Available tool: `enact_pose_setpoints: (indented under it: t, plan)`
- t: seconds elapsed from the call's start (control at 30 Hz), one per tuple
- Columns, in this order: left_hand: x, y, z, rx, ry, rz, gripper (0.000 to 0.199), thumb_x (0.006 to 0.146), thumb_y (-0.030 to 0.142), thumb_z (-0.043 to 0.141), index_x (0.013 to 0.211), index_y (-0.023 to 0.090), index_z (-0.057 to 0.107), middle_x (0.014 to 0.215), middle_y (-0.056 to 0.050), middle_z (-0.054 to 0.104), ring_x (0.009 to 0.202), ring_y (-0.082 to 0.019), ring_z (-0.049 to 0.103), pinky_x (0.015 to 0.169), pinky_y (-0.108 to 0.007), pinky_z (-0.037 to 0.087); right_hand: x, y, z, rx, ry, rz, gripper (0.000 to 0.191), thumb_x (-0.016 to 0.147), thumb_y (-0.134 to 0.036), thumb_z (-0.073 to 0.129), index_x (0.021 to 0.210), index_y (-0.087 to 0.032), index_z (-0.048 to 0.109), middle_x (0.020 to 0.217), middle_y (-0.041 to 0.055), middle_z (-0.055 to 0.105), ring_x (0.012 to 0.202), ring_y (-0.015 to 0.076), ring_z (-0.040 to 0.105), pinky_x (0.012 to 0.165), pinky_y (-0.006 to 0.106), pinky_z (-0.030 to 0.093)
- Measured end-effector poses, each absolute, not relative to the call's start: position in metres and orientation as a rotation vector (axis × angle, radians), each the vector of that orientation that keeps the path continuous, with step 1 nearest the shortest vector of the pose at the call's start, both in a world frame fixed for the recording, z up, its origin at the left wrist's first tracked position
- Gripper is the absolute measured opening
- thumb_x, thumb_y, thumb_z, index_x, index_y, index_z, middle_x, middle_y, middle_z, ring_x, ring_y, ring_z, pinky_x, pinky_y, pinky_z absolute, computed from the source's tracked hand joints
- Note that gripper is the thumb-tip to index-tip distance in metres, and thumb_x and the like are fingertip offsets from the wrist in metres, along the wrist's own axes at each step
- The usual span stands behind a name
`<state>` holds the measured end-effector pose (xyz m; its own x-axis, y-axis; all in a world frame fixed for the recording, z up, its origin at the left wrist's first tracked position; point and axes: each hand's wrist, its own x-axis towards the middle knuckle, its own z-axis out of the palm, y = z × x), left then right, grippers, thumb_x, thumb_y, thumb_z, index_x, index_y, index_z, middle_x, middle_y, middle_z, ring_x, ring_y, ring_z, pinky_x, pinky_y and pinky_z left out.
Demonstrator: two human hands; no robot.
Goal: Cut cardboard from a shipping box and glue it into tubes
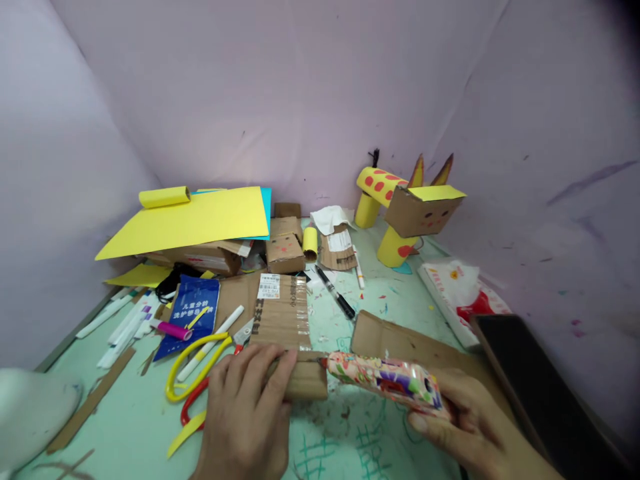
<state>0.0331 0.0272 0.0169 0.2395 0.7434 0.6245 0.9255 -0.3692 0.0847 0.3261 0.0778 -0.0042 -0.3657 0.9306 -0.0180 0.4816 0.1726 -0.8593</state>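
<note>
Two bare hands over a pale-green table (pixel 135 393): the left hand (pixel 250 407) curls its fingers around a small folded brown cardboard piece (pixel 311 381) near yellow-and-red-handled scissors (pixel 171 373); the right hand (pixel 475 417) grips a multicoloured floral-patterned handheld tool (pixel 383 380), tip at the cardboard's edge.

With our left hand (pixel 250 407) we are holding a small cardboard piece (pixel 311 381) over the table (pixel 127 400), while our right hand (pixel 475 417) is gripping a patterned tool (pixel 385 383), its tip pointing at the cardboard. Scissors (pixel 171 380) are lying just beside our left hand. Farther back, we are seeing a black marker (pixel 335 292) lying flat and a spotted paper animal (pixel 423 212) standing near the wall (pixel 320 100).
</note>
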Motion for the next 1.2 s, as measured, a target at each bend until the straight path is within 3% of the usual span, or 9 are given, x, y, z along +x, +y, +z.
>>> enact_pose_setpoints:
  t: [0.4,0.77,0.87,0.93,1.0,1.13,1.2]
  plan:
    - [0.030,0.028,0.017,-2.228,-1.531,-0.851,0.040,0.077,0.005,0.050,0.116,0.011,0.055,0.111,-0.014,0.057,0.103,-0.031,0.049,0.084,-0.050,0.039,0.325,0.080,-0.003,-1.313,-1.869,1.121,0.038,0.071,-0.032,0.072,0.108,-0.027,0.072,0.100,0.0072,0.075,0.086,0.0300,0.070,0.074,0.037,0.059]
    - [0.031,0.029,0.019,-2.204,-1.579,-0.922,0.037,0.079,0.004,0.049,0.115,0.012,0.054,0.110,-0.014,0.058,0.102,-0.030,0.051,0.084,-0.050,0.040,0.309,0.087,0.025,-1.232,-1.799,1.323,0.034,0.072,-0.039,0.069,0.101,-0.022,0.073,0.092,0.0083,0.074,0.084,0.0297,0.067,0.075,0.038,0.055]
    - [0.030,0.029,0.019,-2.197,-1.573,-0.923,0.038,0.078,0.005,0.051,0.115,0.012,0.055,0.109,-0.014,0.059,0.102,-0.030,0.052,0.083,-0.049,0.041,0.302,0.092,0.033,-1.094,-1.656,1.456,0.035,0.074,-0.046,0.066,0.097,-0.020,0.071,0.077,0.0060,0.071,0.069,0.0235,0.065,0.070,0.035,0.053]
    - [0.028,0.029,0.018,-2.183,-1.569,-0.918,0.038,0.078,0.007,0.050,0.115,0.013,0.055,0.109,-0.013,0.060,0.101,-0.031,0.053,0.083,-0.048,0.041,0.298,0.095,0.035,-1.127,-1.438,1.549,0.035,0.073,-0.049,0.066,0.089,-0.018,0.069,0.060,0.0016,0.063,0.049,0.0159,0.056,0.051,0.027,0.049]
    - [0.026,0.030,0.016,-2.157,-1.555,-0.924,0.036,0.079,0.008,0.050,0.114,0.013,0.055,0.108,-0.013,0.061,0.099,-0.030,0.054,0.083,-0.047,0.041,0.296,0.102,0.035,-1.212,-1.165,1.557,0.033,0.071,-0.050,0.069,0.078,-0.018,0.065,0.054,-0.0013,0.058,0.043,0.0114,0.048,0.040,0.021,0.040]
    - [0.019,0.032,0.012,-2.161,-1.511,-0.891,0.034,0.081,0.014,0.053,0.115,0.013,0.054,0.108,-0.012,0.060,0.097,-0.028,0.055,0.083,-0.042,0.041,0.296,0.130,0.035,-1.306,-0.907,1.434,0.028,0.066,-0.042,0.076,0.066,-0.017,0.062,0.062,-0.0013,0.058,0.057,0.0122,0.056,0.057,0.024,0.051]
    - [0.015,0.033,0.011,-2.196,-1.475,-0.833,0.037,0.082,0.020,0.056,0.118,0.012,0.053,0.109,-0.013,0.059,0.098,-0.027,0.054,0.082,-0.040,0.041,0.297,0.147,0.033,-1.349,-0.909,1.399,0.024,0.065,-0.036,0.077,0.067,-0.016,0.063,0.060,-0.0016,0.059,0.054,0.0108,0.055,0.054,0.022,0.049]
